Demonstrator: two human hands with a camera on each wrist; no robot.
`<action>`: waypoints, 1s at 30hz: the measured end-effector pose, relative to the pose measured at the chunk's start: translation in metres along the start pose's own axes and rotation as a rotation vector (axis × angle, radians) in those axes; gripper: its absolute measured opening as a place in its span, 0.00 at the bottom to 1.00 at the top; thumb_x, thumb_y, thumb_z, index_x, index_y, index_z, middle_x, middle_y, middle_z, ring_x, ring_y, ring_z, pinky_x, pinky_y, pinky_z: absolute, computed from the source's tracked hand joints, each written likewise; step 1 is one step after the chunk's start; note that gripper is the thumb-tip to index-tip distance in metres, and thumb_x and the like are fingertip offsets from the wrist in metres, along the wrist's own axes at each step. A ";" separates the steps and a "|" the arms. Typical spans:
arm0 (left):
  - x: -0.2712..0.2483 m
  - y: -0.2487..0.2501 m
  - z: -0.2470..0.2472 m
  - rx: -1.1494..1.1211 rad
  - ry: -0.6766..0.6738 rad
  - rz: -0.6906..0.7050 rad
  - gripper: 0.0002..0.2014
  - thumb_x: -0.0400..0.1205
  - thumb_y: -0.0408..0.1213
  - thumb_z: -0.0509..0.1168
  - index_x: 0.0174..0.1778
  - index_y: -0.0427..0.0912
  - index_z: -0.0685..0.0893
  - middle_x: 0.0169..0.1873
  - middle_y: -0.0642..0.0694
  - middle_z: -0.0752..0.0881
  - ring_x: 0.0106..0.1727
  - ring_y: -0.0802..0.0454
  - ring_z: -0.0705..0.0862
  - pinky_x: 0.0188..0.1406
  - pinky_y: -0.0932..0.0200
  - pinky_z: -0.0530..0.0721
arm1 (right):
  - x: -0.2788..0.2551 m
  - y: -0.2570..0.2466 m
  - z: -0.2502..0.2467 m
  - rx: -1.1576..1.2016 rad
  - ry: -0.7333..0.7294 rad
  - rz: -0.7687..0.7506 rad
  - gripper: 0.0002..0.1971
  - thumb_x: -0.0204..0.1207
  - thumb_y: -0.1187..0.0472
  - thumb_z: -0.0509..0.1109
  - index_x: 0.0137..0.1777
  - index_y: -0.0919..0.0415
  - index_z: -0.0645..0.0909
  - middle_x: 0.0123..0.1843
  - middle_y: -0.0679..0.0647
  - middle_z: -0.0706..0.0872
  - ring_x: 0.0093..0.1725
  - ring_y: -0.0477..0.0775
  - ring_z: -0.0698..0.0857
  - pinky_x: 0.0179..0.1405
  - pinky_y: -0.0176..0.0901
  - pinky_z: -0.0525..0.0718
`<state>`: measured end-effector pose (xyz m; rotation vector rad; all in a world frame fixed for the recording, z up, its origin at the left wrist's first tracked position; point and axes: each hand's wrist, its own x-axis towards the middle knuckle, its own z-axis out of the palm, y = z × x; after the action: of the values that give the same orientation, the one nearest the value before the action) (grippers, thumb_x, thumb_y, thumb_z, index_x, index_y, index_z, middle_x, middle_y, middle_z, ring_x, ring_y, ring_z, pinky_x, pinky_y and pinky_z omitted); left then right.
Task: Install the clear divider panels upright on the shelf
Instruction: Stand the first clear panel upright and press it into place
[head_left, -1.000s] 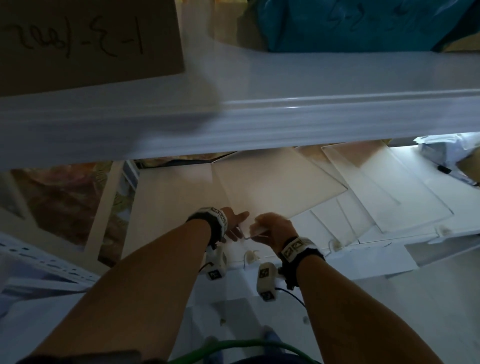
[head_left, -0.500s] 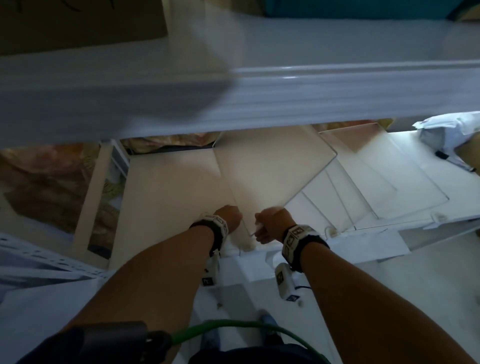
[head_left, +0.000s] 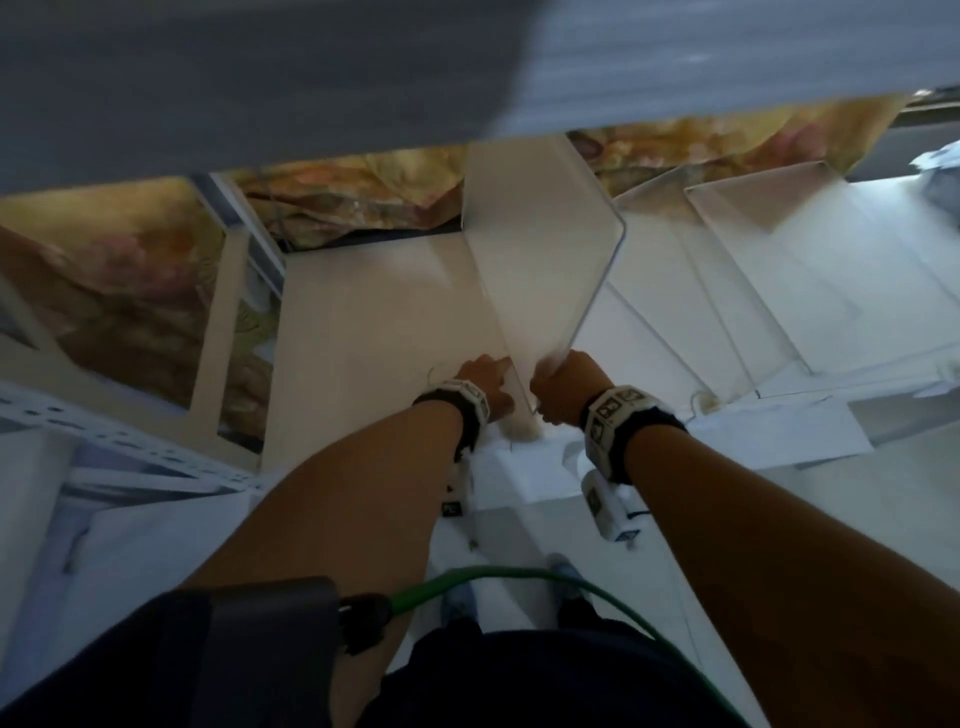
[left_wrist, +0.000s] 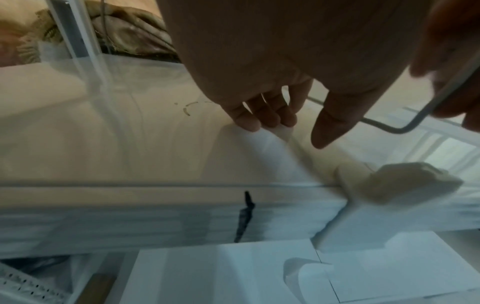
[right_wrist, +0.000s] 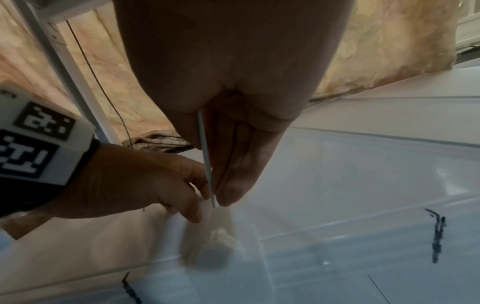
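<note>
A clear divider panel (head_left: 540, 249) with rounded corners and a pale frosted sheen stands nearly upright at the front edge of the white shelf (head_left: 363, 322). The right hand (head_left: 563, 384) pinches its near lower edge between thumb and fingers. The left hand (head_left: 480, 382) touches its base with relaxed, straight fingers. More clear panels (head_left: 810, 270) stand towards the shelf's right end.

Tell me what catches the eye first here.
A clear panel stands nearly upright at the shelf's front edge, both hands at its near corner: the right hand pinches it, the left hand touches its base. To the right, more panels lean over on the same shelf.
</note>
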<state>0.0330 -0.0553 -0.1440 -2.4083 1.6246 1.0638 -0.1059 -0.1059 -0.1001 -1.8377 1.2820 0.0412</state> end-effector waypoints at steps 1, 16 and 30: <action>0.000 0.001 0.000 0.006 0.001 0.004 0.32 0.79 0.47 0.66 0.78 0.44 0.66 0.74 0.38 0.70 0.74 0.35 0.69 0.72 0.40 0.72 | 0.000 0.000 0.001 0.007 0.004 0.000 0.09 0.74 0.64 0.63 0.36 0.66 0.83 0.31 0.60 0.89 0.27 0.55 0.89 0.28 0.46 0.90; -0.005 0.009 0.016 0.099 0.073 -0.025 0.46 0.75 0.60 0.69 0.84 0.48 0.55 0.78 0.40 0.65 0.77 0.36 0.65 0.73 0.40 0.70 | -0.013 0.010 0.010 -0.067 0.051 -0.016 0.10 0.76 0.63 0.63 0.50 0.67 0.82 0.46 0.64 0.88 0.45 0.64 0.88 0.47 0.56 0.89; -0.009 0.007 0.014 0.087 0.061 -0.011 0.45 0.77 0.59 0.69 0.85 0.47 0.55 0.79 0.39 0.65 0.79 0.36 0.65 0.75 0.40 0.68 | -0.016 0.011 0.014 -0.065 0.078 -0.010 0.12 0.75 0.60 0.59 0.49 0.64 0.83 0.46 0.63 0.89 0.45 0.64 0.89 0.46 0.57 0.89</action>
<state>0.0183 -0.0453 -0.1471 -2.4133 1.6369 0.9064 -0.1161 -0.0862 -0.1086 -1.9169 1.3398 0.0054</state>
